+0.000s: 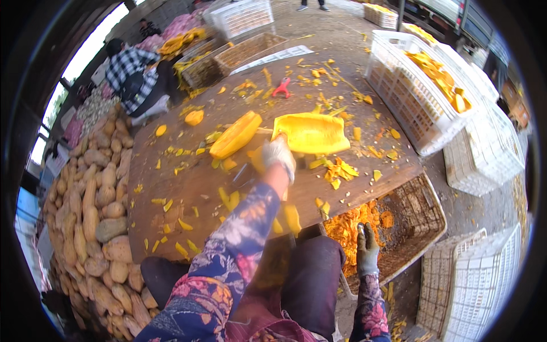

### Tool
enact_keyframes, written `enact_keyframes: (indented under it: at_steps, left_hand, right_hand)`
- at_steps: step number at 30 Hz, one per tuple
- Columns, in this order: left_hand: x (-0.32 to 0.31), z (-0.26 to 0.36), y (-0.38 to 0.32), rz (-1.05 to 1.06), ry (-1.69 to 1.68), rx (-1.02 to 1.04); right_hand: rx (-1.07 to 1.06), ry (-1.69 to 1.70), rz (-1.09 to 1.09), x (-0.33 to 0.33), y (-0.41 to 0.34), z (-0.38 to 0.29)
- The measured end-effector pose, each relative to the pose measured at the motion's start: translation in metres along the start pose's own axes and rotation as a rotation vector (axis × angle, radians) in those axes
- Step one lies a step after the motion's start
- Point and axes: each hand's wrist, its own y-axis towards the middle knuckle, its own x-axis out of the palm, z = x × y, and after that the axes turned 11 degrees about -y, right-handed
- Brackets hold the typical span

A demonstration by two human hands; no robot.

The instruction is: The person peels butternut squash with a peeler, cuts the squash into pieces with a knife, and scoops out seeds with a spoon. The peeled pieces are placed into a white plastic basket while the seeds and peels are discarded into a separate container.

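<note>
My left hand (280,157), in a pale glove and blurred, reaches across the wooden table (171,124). Its bare-looking fingertip overlaps the left end of a hollowed, peeled squash half (312,132); the other fingers are hidden. Left of it lies a peeled squash piece (236,134). A blurred yellow piece (257,160) shows beside the glove. Down at the right, my right hand (367,248) wears a soiled glove and hangs over orange squash pulp (348,226) in a dirty crate (412,213). Something shiny shows at its fingertips, too small to name.
A red peeler (282,87) and a thin metal tool (240,173) lie among scattered peel. Unpeeled squash (102,201) are heaped at left. At right stand white plastic crates (401,89), one holding orange squash pieces (440,79). A person in a checked shirt (130,77) crouches beyond the table.
</note>
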Motion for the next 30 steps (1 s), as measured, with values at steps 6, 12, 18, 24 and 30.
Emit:
enact_keyframes:
  at_steps: [6, 12, 18, 24, 30]
  left_hand:
    - [-0.058, 0.04, -0.009, -0.103, 0.35, 0.423]
    - [-0.083, 0.049, -0.038, -0.254, 1.123, 0.41]
    - [-0.085, 0.04, -0.017, -0.263, 1.237, 0.449]
    - [-0.154, 0.062, 0.001, -0.418, -0.024, -0.012]
    - [-0.224, 0.078, -0.066, -0.584, -0.679, -0.281]
  right_hand:
    - [0.018, 0.236, -0.043, 0.014, 0.001, -0.031]
    - [-0.128, 0.222, -0.069, 0.041, 0.031, -0.082]
    - [-0.21, 0.083, -0.136, 0.068, 0.054, -0.122]
    - [-0.268, -0.261, -0.095, 0.073, 0.088, -0.134]
    - [-0.637, -1.064, 0.054, 0.097, 0.127, -0.192]
